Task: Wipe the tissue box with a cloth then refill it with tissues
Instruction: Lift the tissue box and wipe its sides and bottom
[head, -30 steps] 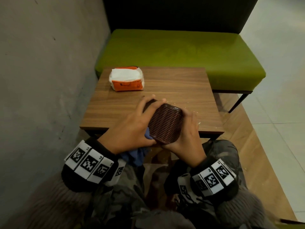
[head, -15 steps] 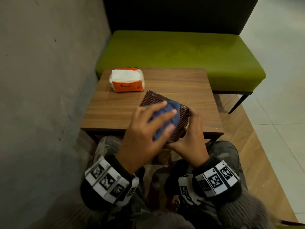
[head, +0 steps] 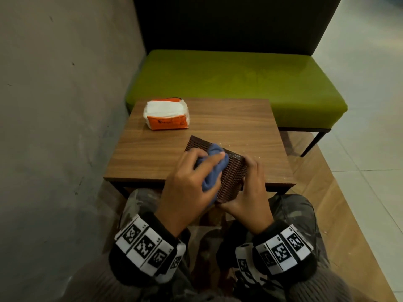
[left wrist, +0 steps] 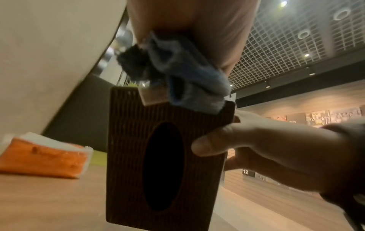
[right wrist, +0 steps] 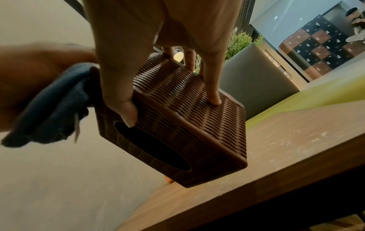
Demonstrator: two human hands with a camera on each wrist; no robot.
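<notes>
Left hand (head: 187, 184) holds cloth (head: 214, 168) bunched against box (head: 232, 177). Right hand (head: 250, 192) clamps box, tilted over table (head: 152, 153) edge. Advice: wipe along ribs, rotating each face. Tissues (head: 166, 114) far left, untouched.

black cuffs (head: 150, 253) banded with white tags printed in black square codes are worn on both wrists. fuzzy grey-brown sleeves (head: 322, 286) and camouflage-patterned trousers (head: 292, 212) are seen below them.
</notes>
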